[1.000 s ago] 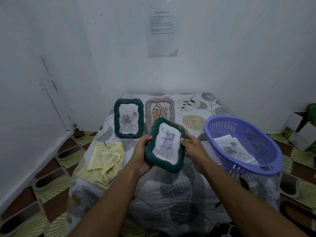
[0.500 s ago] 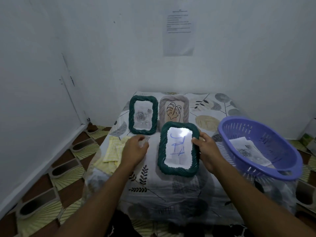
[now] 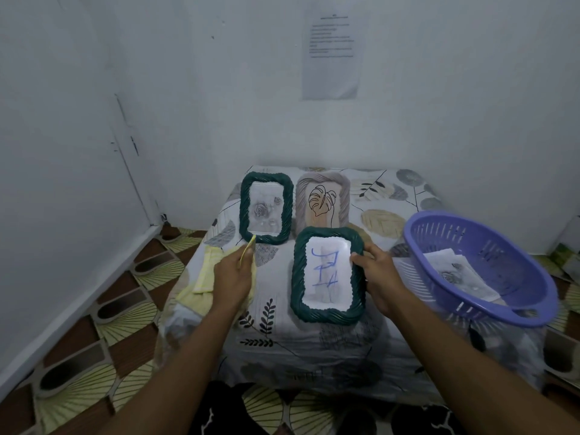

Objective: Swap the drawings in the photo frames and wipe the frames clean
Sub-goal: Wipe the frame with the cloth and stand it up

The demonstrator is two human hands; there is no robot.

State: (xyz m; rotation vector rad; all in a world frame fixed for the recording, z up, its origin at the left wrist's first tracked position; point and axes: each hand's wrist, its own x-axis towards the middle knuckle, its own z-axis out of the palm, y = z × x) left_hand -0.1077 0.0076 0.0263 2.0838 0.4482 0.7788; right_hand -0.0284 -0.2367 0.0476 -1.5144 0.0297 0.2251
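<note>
Left hand (image 3: 233, 277) pinches yellow cloth (image 3: 204, 273); frame (image 3: 327, 273), long axis 12–6, at its 3 o'clock, gripped by my right hand (image 3: 378, 279).

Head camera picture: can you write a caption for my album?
Right hand holds a green frame with a blue scribble while left hand pinches the yellow cloth.
</note>
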